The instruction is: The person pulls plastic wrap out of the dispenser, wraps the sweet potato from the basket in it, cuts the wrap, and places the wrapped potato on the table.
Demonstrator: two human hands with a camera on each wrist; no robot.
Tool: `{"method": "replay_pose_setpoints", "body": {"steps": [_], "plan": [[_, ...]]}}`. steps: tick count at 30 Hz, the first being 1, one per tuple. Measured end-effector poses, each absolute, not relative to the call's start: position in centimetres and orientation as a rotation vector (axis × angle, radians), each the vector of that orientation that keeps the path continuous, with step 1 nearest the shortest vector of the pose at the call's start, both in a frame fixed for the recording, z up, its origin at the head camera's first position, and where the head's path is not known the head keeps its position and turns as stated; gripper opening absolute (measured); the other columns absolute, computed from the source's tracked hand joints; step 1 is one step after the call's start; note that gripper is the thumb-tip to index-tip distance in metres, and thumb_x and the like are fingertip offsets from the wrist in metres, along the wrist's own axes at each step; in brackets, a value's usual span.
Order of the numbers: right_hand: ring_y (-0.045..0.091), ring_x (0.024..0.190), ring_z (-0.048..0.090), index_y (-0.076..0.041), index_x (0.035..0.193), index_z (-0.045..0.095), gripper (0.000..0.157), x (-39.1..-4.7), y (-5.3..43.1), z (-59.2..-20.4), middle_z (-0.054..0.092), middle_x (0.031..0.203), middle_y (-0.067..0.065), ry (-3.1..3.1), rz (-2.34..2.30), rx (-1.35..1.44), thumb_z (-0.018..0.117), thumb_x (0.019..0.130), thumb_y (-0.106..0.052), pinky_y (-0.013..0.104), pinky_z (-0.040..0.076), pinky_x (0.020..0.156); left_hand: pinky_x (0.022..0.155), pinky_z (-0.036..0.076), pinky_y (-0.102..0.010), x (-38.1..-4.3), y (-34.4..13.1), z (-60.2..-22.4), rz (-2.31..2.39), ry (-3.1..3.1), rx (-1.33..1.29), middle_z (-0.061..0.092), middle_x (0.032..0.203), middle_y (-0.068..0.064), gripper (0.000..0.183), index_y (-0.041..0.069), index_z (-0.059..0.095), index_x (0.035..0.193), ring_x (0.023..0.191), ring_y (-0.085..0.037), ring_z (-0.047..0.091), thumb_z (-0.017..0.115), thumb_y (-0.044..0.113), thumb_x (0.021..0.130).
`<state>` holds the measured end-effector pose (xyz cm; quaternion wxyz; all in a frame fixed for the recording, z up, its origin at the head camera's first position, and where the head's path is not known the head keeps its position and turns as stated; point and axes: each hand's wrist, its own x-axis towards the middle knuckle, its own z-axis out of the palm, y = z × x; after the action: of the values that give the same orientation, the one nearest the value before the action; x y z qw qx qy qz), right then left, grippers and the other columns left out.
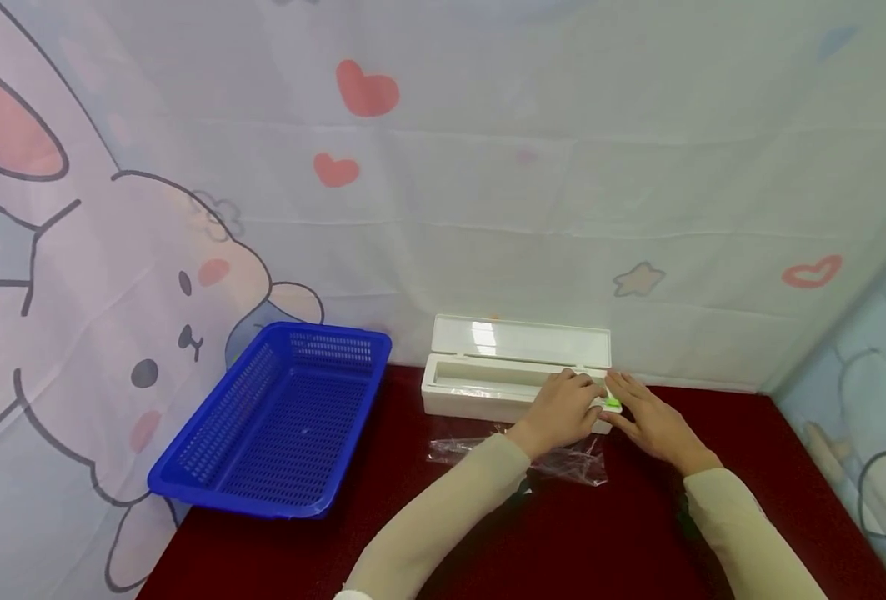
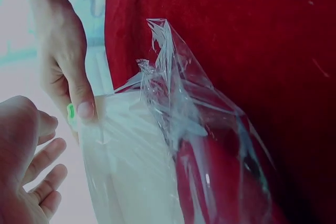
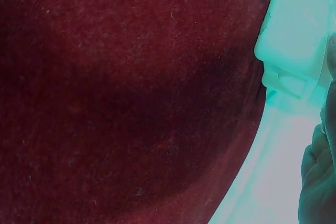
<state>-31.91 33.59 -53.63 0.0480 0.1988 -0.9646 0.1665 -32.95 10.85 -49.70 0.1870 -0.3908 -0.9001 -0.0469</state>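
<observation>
Before the pale backdrop [image 1: 525, 192], the white box [image 1: 468, 407] sits lid-up on the red desk [image 1: 578, 542], my right hand [image 1: 656, 427] gripping its end, my left hand [image 1: 558, 410] loosely bent over it, so an uneven tug could bunch the clear film [image 2: 181, 114] draped down its front.

1. Improvised cloth-walled booth round a tabletop; home or studio, can't tell which
2. Clock read on head view
3. Backdrop [image 1: 488, 208] spans 9 through 12 to 3: pale cloth, horizontal creases, directly behind table
4. Nursery-style prints: big rabbit [image 1: 165, 333] at 9, red heart [image 1: 370, 93] at 11, outlined star [image 1: 639, 280] at 3
5. Printed side panel [image 1: 881, 383] between 3 and 4, meets backdrop in a corner
6. Tabletop [image 1: 578, 533] at 6: dark red, fabric-like
7. Household-type goods on it: blue plastic basket [image 1: 285, 442] at 8, white lidded box [image 1: 480, 406] between 4 and 5
</observation>
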Motion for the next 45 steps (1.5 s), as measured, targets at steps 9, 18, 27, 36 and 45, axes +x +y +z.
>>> {"method": "replay_pose_setpoints", "body": {"steps": [9,18,27,36,45], "plan": [[0.049,0.158,0.028,-0.005,0.166,0.035,0.073,-31.7,33.3,-53.5,0.028,0.174,0.021,-2.933,0.494,0.632,0.058,0.109,-0.045,0.068,0.04,0.116,0.108,0.052,-0.033,-32.8,12.2,-50.1,-0.101,-2.553,-1.103,0.072,0.138,0.006,0.033,0.029,0.072,0.138,0.125,-0.016,0.066,0.062,0.037,0.107],[0.049,0.156,0.031,-0.007,0.165,0.037,0.068,-31.1,33.7,-53.2,0.029,0.174,0.019,-2.925,0.457,0.658,0.065,0.107,-0.029,0.066,0.044,0.114,0.1,0.055,-0.03,-32.6,13.6,-50.3,-0.12,-2.546,-1.065,0.074,0.133,0.011,0.025,0.034,0.077,0.128,0.119,-0.014,0.067,0.063,0.035,0.107],[0.049,0.155,0.034,-0.006,0.162,0.044,0.065,-31.2,33.5,-52.6,0.032,0.173,0.02,-2.904,0.465,0.642,0.061,0.108,-0.038,0.067,0.043,0.114,0.096,0.056,-0.027,-33.5,14.3,-50.1,-0.108,-2.546,-1.03,0.076,0.127,0.014,0.024,0.034,0.08,0.122,0.114,-0.012,0.069,0.061,0.03,0.107],[0.048,0.155,0.036,-0.005,0.161,0.046,0.065,-31.3,33.5,-52.8,0.036,0.17,0.021,-2.866,0.401,0.662,0.064,0.107,-0.037,0.065,0.04,0.118,0.097,0.056,-0.024,-33.9,14.3,-50.1,-0.152,-2.552,-1.062,0.079,0.117,0.013,0.022,0.032,0.084,0.114,0.107,-0.01,0.07,0.064,0.027,0.106],[0.049,0.154,0.037,-0.002,0.161,0.044,0.069,-31.3,33.4,-52.7,0.038,0.168,0.024,-2.859,0.383,0.674,0.064,0.107,-0.04,0.064,0.041,0.117,0.093,0.055,-0.019,-34.2,13.8,-49.7,-0.285,-2.585,-1.08,0.081,0.103,0.011,0.017,0.027,0.086,0.109,0.095,-0.008,0.071,0.072,0.022,0.1]]}}
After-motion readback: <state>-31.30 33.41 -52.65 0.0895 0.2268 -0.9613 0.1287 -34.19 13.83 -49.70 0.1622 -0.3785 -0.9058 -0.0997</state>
